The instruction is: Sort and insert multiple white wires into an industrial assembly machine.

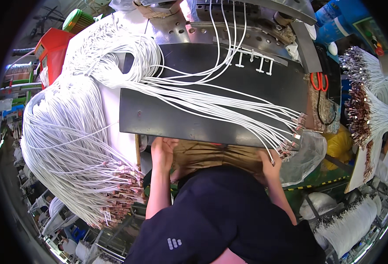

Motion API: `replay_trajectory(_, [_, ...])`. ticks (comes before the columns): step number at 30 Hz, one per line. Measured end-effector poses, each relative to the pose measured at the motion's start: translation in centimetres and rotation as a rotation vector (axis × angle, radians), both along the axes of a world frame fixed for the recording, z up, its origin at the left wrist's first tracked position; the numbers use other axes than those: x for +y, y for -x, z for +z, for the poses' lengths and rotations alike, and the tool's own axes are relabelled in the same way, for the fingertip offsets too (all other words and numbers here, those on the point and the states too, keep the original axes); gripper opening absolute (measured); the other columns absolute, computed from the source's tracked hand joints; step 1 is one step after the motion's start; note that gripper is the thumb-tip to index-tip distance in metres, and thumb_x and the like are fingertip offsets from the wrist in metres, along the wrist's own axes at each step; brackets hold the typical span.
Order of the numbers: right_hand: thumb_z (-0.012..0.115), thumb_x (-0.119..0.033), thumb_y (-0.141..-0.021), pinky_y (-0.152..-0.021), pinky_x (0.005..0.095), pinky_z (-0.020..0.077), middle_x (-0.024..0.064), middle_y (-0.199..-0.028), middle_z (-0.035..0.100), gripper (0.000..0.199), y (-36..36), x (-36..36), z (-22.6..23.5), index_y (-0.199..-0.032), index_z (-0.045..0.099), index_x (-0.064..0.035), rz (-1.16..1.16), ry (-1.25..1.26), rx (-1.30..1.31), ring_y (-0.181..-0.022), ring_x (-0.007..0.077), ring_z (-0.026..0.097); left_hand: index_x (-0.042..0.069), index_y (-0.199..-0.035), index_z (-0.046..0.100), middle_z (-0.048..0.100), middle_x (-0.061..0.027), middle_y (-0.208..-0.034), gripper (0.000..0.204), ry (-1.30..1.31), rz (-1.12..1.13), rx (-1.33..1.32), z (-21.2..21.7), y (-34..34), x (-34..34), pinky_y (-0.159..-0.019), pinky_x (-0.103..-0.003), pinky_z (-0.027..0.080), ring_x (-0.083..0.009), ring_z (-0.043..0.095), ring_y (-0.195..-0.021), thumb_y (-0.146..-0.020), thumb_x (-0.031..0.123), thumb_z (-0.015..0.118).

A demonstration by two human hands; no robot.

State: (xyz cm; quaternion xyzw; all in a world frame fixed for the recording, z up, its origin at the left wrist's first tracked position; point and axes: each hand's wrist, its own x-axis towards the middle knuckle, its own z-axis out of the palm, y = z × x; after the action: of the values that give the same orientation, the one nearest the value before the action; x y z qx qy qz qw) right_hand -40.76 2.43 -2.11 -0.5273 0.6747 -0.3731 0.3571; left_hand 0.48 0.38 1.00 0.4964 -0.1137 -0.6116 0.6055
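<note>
A black work mat [194, 116] lies in front of me, with a bundle of white cables [202, 99] stretched across it. Their copper-coloured connector ends [296, 125] fan out at its right edge. My left hand [161, 152] is at the mat's near edge, its partly visible fingers stretched inward and nothing seen in them. Below the right front corner is my right hand [269, 162], its fingers mostly hidden. One cable end hangs over the edge against that hand; whether it is held I cannot tell. White T-shaped pieces [260, 66] project from a metal bar at the back.
A large heap of white cables [66, 132] hangs over the left side. Behind the mat stands a metal machine [246, 33] with several cables running down from it. Red-handled scissors [319, 82] are at the right. Another cable bundle [365, 105] hangs farther right.
</note>
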Motion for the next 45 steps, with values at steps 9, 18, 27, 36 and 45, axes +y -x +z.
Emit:
replay_trajectory(9, [0.049,-0.010,-0.097,-0.088,0.0359,0.0520,0.0145,-0.103,0.074,0.028,0.0,-3.0,4.5,-0.110,0.072,0.0003,0.453,-0.281,0.151,-0.092,0.0218,0.070,0.005,-0.109,0.060,0.069,-0.0073,-0.101,0.022,-0.185,0.170,-0.230,1.3,0.7,0.2,-0.075,-0.033,0.056,-0.0189,0.068,-0.091,-0.105,0.026,0.054])
replay_trajectory(18, [0.037,-0.016,-0.104,-0.085,0.0360,0.0540,0.0150,-0.104,0.073,0.036,2.7,-2.7,0.0,-0.113,0.066,0.0029,0.309,-0.365,-0.307,-0.096,0.0244,0.071,0.002,-0.096,0.065,0.072,-0.0097,-0.089,0.024,-0.183,0.201,-0.186,0.5,1.6,-0.2,-0.073,-0.031,0.056,-0.0189,0.070,-0.080,-0.103,0.023,0.056])
replay_trajectory(27, [0.045,-0.023,-0.106,-0.083,0.0319,0.0529,0.0127,-0.101,0.073,0.035,-1.4,-3.2,3.6,-0.112,0.066,0.0043,0.188,-0.416,-0.127,-0.089,0.0190,0.069,0.001,-0.091,0.066,0.072,-0.0093,-0.086,0.042,-0.153,0.194,-0.192,-0.3,2.7,-0.3,-0.070,-0.029,0.053,-0.0191,0.069,-0.076,-0.106,0.037,0.051])
replay_trajectory(36, [0.055,-0.018,-0.103,-0.092,0.0345,0.0518,0.0146,-0.119,0.068,0.029,-8.7,-10.5,18.5,-0.117,0.069,0.0029,0.885,-0.281,-0.529,-0.108,0.0230,0.065,0.000,-0.087,0.069,0.070,-0.0129,-0.084,0.043,0.614,-0.224,-0.949,8.8,8.6,-2.6,-0.075,-0.034,0.052,-0.0246,0.067,-0.076,-0.101,0.039,0.057])
replay_trajectory(45, [0.061,-0.025,-0.096,-0.083,0.0340,0.0512,0.0140,-0.108,0.072,0.025,-7.1,-23.9,18.4,-0.103,0.075,-0.0051,0.462,0.353,0.234,-0.093,0.0225,0.066,0.004,-0.135,0.054,0.046,-0.0200,-0.145,0.066,0.766,-0.934,-1.613,13.6,10.4,-16.1,-0.115,-0.053,0.031,-0.0371,0.043,-0.137,-0.083,0.038,0.076])
